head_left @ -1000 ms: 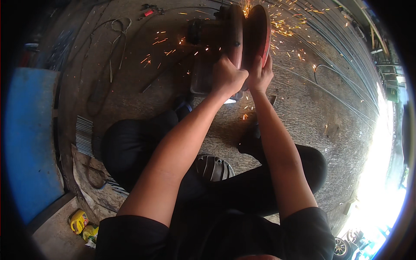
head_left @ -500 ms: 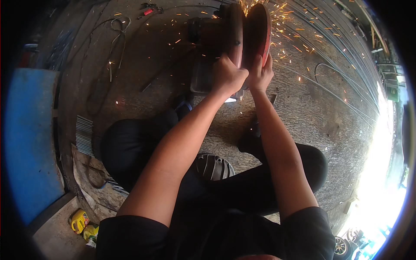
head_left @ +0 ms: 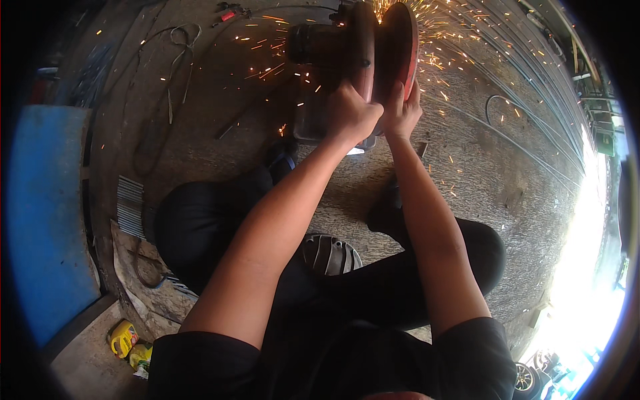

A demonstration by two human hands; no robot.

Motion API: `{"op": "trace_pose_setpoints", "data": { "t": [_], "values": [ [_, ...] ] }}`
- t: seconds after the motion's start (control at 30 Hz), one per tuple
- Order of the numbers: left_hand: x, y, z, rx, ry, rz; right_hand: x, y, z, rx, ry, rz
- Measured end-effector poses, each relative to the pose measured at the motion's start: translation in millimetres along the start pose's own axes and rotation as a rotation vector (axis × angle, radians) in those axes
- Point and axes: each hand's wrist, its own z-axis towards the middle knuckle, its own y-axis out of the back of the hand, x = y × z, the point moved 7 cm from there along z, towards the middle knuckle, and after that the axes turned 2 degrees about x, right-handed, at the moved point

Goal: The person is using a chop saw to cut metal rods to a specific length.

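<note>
A power tool with a dark motor [head_left: 312, 45] and a narrow brownish curved housing [head_left: 364, 57], like a cut-off saw, stands at the top middle. My left hand [head_left: 353, 117] is closed around the near end of that housing. Just right of it is a large round disc [head_left: 409, 60] with a red rim. My right hand [head_left: 402, 119] pinches the disc's near edge, thumb on one side and fingers on the other. Bright sparks [head_left: 393, 8] burst from the far end, between housing and disc. The contact point itself is hidden.
Long thin metal rods [head_left: 533, 133] lie along the right. A clear tray [head_left: 308, 123] sits beneath the tool. A ribbed round metal part [head_left: 331, 255] is between my legs. Short rods [head_left: 130, 207], a blue panel [head_left: 50, 213] and a yellow container [head_left: 123, 339] are at left.
The housing and disc have shifted very slightly away from me. More sparks now fly left past the motor. Both hands keep their grips.
</note>
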Motion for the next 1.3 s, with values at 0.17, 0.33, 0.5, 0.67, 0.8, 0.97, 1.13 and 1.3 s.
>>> {"op": "trace_pose_setpoints", "data": {
  "t": [0.17, 0.33, 0.5, 0.67, 0.8, 0.97, 1.13, 1.3],
  "values": [
    [1.3, 0.3, -0.8, -0.035, -0.032, 0.055, -1.3, -0.2, -0.8, 0.004, -0.012, -0.011],
    [6.7, -2.9, 1.7, -0.045, -0.053, -0.003, 2.5, 1.2, -1.5, -0.01, 0.011, -0.005],
    [12.6, -5.2, 1.5, -0.039, 0.005, 0.066, 3.5, 1.5, -2.9, 0.002, -0.014, -0.002],
    [8.8, -3.0, 0.4, -0.062, -0.045, 0.032, 3.2, 1.2, -2.1, -0.011, -0.002, -0.012],
    [10.0, -3.4, 1.1, -0.051, -0.028, 0.063, 0.1, -0.1, -1.9, 0.011, -0.007, -0.014],
    [9.8, -4.3, -0.8, -0.019, -0.023, 0.013, -0.3, 1.5, -3.8, -0.01, -0.013, -0.024],
    [9.1, -2.2, -0.8, -0.047, 0.0, 0.068, 2.0, 1.3, -3.5, -0.009, -0.017, -0.002],
    [9.7, -3.1, -0.1, -0.021, 0.008, 0.012, 0.5, 1.7, -3.5, -0.02, -0.015, -0.069]
  ]
}}
